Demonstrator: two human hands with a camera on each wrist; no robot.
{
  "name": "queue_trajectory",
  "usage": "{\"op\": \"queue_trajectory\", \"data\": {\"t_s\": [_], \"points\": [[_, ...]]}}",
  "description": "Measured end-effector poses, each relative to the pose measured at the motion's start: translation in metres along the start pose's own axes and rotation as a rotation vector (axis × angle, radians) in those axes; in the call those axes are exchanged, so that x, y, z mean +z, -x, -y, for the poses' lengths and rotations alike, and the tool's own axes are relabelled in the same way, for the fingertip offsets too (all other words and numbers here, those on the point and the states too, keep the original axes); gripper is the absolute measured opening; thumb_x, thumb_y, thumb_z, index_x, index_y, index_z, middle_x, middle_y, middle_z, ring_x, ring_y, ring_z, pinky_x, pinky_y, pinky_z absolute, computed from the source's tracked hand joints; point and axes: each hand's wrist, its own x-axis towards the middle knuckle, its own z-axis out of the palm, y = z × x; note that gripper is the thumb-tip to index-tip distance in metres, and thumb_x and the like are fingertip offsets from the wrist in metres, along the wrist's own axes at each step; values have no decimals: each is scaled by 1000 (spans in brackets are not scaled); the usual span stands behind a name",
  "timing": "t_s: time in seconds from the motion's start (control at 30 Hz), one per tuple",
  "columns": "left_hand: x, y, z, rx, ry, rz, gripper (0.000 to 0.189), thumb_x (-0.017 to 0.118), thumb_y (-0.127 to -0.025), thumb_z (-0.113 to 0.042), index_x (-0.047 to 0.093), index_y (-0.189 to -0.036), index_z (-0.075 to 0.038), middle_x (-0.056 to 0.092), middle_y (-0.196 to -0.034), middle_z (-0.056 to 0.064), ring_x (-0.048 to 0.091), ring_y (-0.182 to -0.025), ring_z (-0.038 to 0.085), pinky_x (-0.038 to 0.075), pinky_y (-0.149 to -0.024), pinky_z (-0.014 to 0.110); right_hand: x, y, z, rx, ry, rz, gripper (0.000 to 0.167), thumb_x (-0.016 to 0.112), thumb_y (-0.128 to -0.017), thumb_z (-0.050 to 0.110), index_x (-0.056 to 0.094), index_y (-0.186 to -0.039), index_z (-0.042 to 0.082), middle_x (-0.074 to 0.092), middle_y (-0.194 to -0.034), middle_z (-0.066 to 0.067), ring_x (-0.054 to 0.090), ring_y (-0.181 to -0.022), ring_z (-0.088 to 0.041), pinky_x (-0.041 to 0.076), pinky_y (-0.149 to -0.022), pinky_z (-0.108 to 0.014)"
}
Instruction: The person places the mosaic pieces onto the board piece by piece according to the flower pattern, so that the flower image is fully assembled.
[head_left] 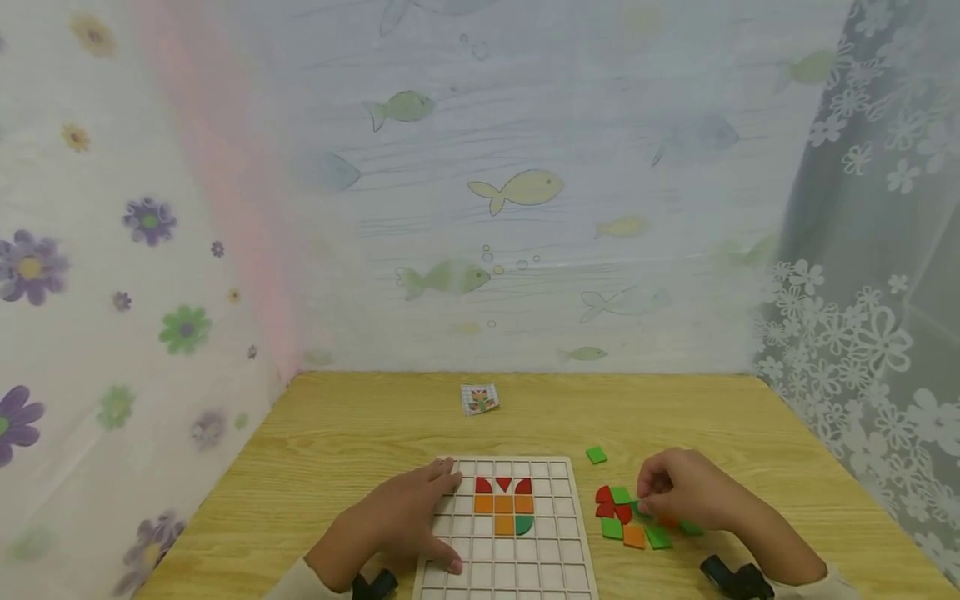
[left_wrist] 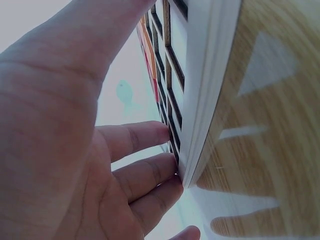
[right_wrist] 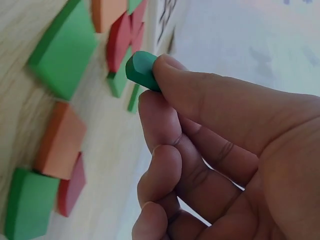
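A pale wooden grid board (head_left: 551,552) lies on the table in front of me. Set in its cells are red pieces (head_left: 504,484) along the top, several orange squares (head_left: 504,503) below them and one dark green quarter-circle (head_left: 524,525). My left hand (head_left: 401,512) rests at the board's left edge, thumb and fingers spread; the left wrist view shows the fingertips (left_wrist: 162,165) touching the rim. To the right of the board, my right hand (head_left: 690,490) pinches a small dark green tile with a rounded edge (right_wrist: 141,70) between thumb and forefinger, above the loose tiles.
Loose tiles lie right of the board: red curved ones (head_left: 604,495), light green squares (head_left: 612,528) and an orange square (head_left: 634,536). One green square (head_left: 596,455) sits apart, farther back. Near the back of the table is a small pattern card (head_left: 480,399). Printed curtains hang around the table.
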Motion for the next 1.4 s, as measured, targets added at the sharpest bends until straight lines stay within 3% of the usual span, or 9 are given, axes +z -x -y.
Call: {"op": "queue_trajectory", "data": {"t_s": [0.3,0.6,1.07,1.4], "points": [[2,-1,2,11,-5,6,119,75,-66,-84,41,-160,-20,33,-169,6,36,-154,29,43,-116,56,3,-4,18,-40,26,-36,7,78,-93,19,76,-91,13,72,-83,3,65,-70,-10,54,-61,-26],[3,-4,4,19,-14,5,120,72,-66,-87,41,-161,-20,32,-169,5,35,-155,28,42,-117,55,12,-19,34,-53,24,-61,9,79,-92,23,77,-87,17,73,-80,4,69,-71,-20,54,-62,-26],[2,-2,2,9,-9,-9,119,76,-65,-85,44,-159,-18,35,-168,6,36,-154,28,42,-117,55,28,-41,59,-55,29,-88,8,80,-91,22,80,-84,18,75,-75,0,64,-65,-14,52,-57,-27],[1,-1,2,8,-11,-7,120,75,-65,-85,43,-159,-19,34,-169,6,36,-154,28,42,-117,56,37,-57,75,-82,31,-73,10,80,-92,22,79,-82,20,76,-77,0,62,-68,-13,52,-61,-29]]}}
